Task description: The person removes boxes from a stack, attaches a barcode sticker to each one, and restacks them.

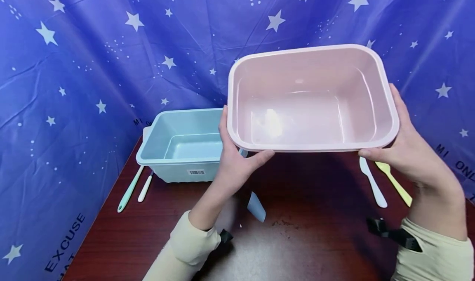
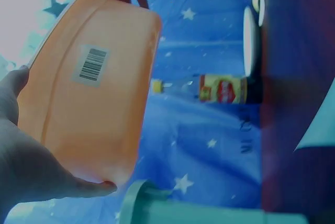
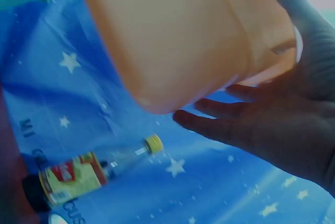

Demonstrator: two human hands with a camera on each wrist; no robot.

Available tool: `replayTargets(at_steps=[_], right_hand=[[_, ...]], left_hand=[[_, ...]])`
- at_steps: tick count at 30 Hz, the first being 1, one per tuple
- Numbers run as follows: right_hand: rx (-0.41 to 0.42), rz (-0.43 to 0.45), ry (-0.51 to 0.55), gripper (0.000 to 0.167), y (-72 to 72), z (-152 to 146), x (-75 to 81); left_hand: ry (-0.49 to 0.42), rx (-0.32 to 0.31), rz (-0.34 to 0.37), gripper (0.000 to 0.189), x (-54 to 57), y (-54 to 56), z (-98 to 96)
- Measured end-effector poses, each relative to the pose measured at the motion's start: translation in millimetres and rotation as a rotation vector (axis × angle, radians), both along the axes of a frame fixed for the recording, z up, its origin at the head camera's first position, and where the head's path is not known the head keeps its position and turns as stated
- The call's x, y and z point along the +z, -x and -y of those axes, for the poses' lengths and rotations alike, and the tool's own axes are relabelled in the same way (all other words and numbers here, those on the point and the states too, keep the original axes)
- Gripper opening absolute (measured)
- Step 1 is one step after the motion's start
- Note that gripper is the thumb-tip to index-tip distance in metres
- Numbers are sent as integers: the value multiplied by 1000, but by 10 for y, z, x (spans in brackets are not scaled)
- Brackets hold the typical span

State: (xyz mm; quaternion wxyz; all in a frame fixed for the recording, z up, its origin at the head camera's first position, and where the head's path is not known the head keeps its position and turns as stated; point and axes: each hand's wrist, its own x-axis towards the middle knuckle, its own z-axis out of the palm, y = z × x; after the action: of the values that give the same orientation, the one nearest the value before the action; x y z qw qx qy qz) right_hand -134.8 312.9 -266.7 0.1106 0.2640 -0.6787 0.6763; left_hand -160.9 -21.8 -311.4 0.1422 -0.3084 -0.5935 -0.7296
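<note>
A pink plastic storage bin [image 1: 297,120] is held up off the table, tilted so its inside faces the head camera; nothing lies in it. My left hand [image 1: 235,165] grips its left end, thumb along the front rim. At the other end, my right hand [image 1: 410,153] holds the bin with its thumb under the front rim. The left wrist view shows a barcode label [image 2: 93,65] on the bin's outer wall, tinted orange there. In the right wrist view several fingers [image 3: 209,127] spread along the bin's end.
A light blue bin [image 1: 185,167] stands at left, beside a green handle [image 1: 130,189] and a white handle [image 1: 145,189]. A white knife [image 1: 372,184] and yellow utensil [image 1: 397,184] lie right. A blue scrap [image 1: 256,207] lies centrally. A yellow-capped bottle [image 2: 222,89] stands by the curtain.
</note>
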Motion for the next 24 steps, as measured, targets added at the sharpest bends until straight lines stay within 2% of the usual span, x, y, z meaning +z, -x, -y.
replayTargets(at_steps=[2,4,9,15,24], right_hand=[[52,-22,71,130,52,110,-6],[57,-26,80,130,93,213,-21],[17,6,22,131,177,439,-58],[28,-5,8,127,271,688,-41],[3,31,-38,128,386,1036,-5]], left_hand=[[5,14,-6,123,39,13,88],[19,41,-7,124,62,32,184],[33,81,-9,127,62,84,416],[38,117,-20,130,62,130,655],[57,170,12,122,104,133,1032]])
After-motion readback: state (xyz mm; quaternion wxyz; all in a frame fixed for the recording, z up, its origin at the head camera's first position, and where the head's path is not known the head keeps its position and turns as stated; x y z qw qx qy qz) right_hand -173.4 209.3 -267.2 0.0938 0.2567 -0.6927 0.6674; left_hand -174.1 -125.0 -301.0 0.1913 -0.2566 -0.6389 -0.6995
